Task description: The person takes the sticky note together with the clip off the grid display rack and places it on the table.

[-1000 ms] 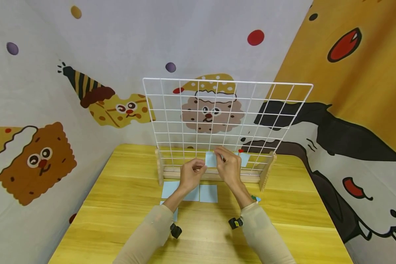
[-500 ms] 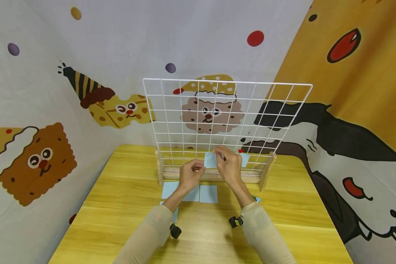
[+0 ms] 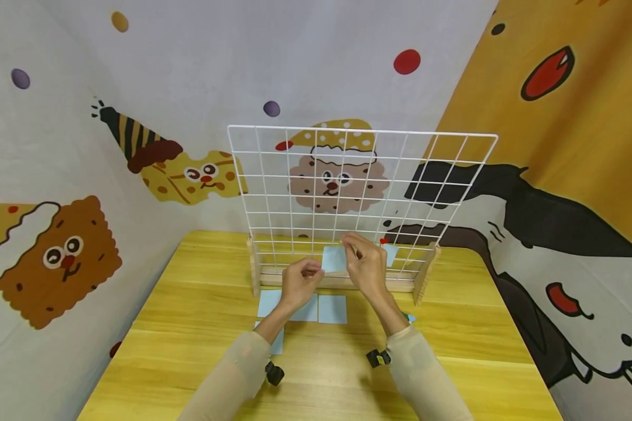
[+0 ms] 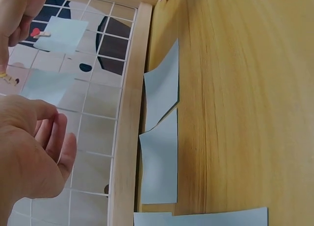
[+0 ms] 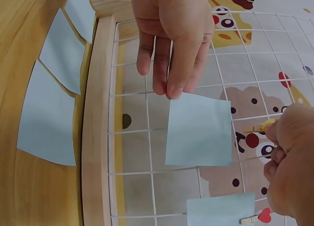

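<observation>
A light blue square of paper (image 3: 333, 259) is held up against the front of a white wire grid (image 3: 316, 175). My left hand (image 3: 300, 283) pinches its lower corner between thumb and fingertip. My right hand (image 3: 366, 263) pinches a small wooden clothespin (image 5: 257, 128) with a yellow ornament. In the right wrist view the clothespin's tip lies beside the paper's edge, apart from it. A second blue paper (image 5: 221, 211) hangs on the grid, held by a mini clothespin with a red heart (image 5: 264, 215); in the head view my right hand partly hides that paper.
The grid stands upright in a wooden base (image 3: 400, 285) on a wooden table (image 3: 453, 351). Several blue papers (image 3: 332, 309) lie before it, partly under my left arm. Small colourful pieces (image 3: 409, 318) lie by my right wrist. A patterned cloth (image 3: 179, 70) hangs behind.
My left hand has shifted slightly left and down, and the held paper has moved the same way. My right hand stays almost in place with the clothespin.
</observation>
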`<state>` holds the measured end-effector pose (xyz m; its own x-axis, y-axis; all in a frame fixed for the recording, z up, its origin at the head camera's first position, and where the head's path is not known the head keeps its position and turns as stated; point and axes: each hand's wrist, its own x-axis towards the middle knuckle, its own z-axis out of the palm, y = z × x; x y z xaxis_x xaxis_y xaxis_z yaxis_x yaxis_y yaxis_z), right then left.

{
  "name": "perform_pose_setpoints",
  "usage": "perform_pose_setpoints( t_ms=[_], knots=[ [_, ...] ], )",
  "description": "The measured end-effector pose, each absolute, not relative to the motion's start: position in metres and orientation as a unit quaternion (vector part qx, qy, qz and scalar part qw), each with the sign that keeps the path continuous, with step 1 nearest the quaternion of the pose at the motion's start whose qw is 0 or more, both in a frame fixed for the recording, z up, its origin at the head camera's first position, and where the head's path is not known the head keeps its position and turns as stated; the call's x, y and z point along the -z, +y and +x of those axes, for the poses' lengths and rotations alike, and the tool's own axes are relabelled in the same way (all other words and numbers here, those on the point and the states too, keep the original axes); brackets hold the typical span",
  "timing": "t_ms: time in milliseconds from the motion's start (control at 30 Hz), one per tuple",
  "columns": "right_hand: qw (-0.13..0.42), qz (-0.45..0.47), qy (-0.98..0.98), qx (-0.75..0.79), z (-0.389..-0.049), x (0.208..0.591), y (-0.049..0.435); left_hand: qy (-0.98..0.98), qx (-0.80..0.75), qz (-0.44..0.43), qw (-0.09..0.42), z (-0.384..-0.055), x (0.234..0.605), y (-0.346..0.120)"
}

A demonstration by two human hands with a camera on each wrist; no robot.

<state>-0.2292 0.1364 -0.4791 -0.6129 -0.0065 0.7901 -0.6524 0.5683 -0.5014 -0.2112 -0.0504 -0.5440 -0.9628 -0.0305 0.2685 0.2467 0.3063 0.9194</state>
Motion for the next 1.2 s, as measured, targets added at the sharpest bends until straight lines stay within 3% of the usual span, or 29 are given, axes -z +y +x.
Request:
perform_pose_setpoints(
  t_ms=[833, 1200],
  knots=[
    [0.317, 0.188, -0.803, -0.468, -0.199, 0.487, 0.164, -0.78, 0.614, -0.07, 0.096, -0.183, 0.54, -0.072],
    [0.313, 0.185, -0.801, -0.475, -0.186, 0.499, 0.178, -0.793, 0.602, -0.052, 0.08, -0.167, 0.543, -0.089]
  ],
)
